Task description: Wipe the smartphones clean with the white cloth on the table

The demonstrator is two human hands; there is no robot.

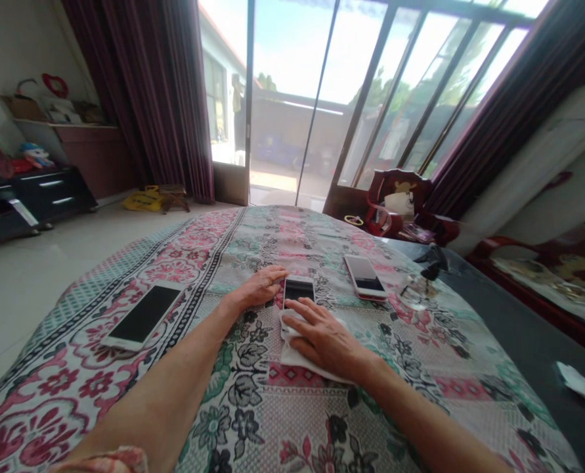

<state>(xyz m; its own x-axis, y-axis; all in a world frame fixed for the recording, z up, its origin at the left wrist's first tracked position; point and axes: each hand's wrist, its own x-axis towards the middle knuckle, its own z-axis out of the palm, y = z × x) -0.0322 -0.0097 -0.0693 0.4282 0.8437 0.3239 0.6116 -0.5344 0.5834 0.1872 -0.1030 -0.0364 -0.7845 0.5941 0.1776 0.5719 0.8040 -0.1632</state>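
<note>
At the fingertips: the right hand (324, 338) is laid flat, fingers spread and extended, pressed on a white cloth (297, 355); nothing is gripped, the cloth is pinned under the palm.
Cloth position: its far edge is lapped over the near end of the middle phone (298, 290), seemingly so that the screen can be rubbed.
Left hand (260, 286): fingers are loosely curled against the phone's left edge, touching it; apparently it is braced so that it does not slide. No closed grasp is seen.
Middle phone: laid face up on the patterned tablecloth (253, 407), between both hands.
Other phones: one white phone (143, 316) is set well apart to the left, one pink-edged phone (365, 276) near to the right, both face up.
Beyond: a clear glass item (415, 290) is stood just right of the pink-edged phone; sliding glass doors (322, 98) are seen behind.
</note>
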